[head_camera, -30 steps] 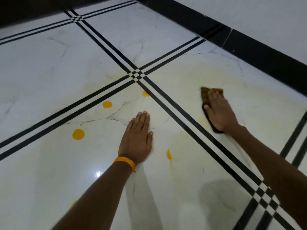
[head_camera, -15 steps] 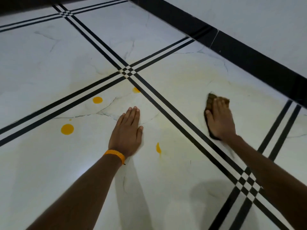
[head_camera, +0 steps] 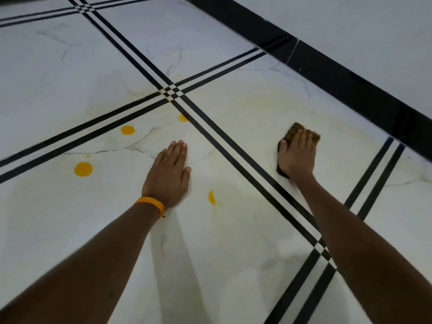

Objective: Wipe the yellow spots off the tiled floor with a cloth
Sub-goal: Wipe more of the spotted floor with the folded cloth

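Floor (head_camera: 233,265) of white tiles holds the left hand (head_camera: 167,176), flat with straight fingers and holding nothing, by yellow spots (head_camera: 83,169), and farther off the right hand (head_camera: 297,155) presses flat on the brown cloth (head_camera: 293,132) near the black wall strip (head_camera: 350,90).

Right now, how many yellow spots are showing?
4 spots: one far left, one above it, one against the black stripes, one right of the left hand. Also a speck; the cloth may hide others.
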### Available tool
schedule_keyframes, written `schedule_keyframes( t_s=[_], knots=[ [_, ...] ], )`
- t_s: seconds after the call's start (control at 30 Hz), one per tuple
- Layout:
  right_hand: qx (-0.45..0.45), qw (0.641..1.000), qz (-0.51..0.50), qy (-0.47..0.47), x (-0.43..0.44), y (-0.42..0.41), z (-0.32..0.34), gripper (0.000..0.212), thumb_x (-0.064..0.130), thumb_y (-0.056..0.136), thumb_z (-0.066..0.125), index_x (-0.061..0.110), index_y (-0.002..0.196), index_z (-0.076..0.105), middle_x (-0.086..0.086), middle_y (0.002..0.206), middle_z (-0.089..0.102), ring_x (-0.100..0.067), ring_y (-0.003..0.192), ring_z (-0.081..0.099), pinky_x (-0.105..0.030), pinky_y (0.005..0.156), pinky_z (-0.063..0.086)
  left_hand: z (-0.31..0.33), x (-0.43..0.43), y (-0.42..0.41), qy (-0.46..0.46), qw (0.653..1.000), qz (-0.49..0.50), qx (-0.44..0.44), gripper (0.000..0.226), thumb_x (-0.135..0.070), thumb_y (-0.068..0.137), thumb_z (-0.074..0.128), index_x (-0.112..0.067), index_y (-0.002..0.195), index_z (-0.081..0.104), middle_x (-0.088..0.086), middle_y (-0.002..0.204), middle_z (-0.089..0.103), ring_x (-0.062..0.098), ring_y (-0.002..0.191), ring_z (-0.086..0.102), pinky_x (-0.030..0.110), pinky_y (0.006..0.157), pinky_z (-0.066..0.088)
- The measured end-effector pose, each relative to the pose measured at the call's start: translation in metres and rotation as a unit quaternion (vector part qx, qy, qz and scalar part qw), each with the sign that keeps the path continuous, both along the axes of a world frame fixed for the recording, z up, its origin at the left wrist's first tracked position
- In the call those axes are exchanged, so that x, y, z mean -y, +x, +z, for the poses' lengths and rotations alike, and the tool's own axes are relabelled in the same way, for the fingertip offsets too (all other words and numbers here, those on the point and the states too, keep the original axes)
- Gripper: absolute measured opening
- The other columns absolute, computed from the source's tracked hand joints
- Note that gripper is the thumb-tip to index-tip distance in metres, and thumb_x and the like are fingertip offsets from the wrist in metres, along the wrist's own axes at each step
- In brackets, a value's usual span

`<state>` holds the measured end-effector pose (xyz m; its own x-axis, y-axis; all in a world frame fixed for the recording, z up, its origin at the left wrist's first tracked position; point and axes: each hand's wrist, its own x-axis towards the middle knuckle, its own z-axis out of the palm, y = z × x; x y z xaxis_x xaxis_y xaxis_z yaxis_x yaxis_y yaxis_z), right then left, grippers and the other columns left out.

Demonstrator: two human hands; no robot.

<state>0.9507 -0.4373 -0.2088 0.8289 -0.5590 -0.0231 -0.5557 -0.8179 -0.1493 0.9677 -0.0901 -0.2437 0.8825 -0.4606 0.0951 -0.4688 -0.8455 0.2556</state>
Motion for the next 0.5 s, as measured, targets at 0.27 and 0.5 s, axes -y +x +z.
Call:
schedule_keyframes(
  t_s=[0.27, 0.5],
  knots=[
    [0.011, 0.939, 0.345, 0.012, -0.095, -0.092, -0.014, 0.069, 0.048, 0.103, 0.024, 0.008, 0.159, 0.023, -0.008, 0.167, 0.021, -0.025, 0.156, 0.014, -0.044, 0.126, 0.016, 0.007, -0.002, -0.002, 0.009, 1.000, 0.008, -0.007, 0.066, -0.037, 0.099, 0.019, -0.007, 0.157, 0.015, 0.009, 0.164, 0.016, 0.021, 0.152, 0.011, 0.037, 0.124, 0.010],
    [0.016, 0.993, 0.118, 0.006, -0.111, -0.045, -0.015, 0.077, 0.045, 0.098, 0.011, -0.003, 0.157, 0.020, -0.020, 0.166, 0.020, -0.034, 0.155, 0.013, -0.048, 0.126, 0.008, 0.007, 0.000, -0.003, 0.008, 1.000, 0.011, -0.008, 0.064, -0.036, 0.100, 0.021, -0.007, 0.156, 0.016, 0.009, 0.164, 0.015, 0.021, 0.152, 0.010, 0.037, 0.124, 0.009]
  ],
)
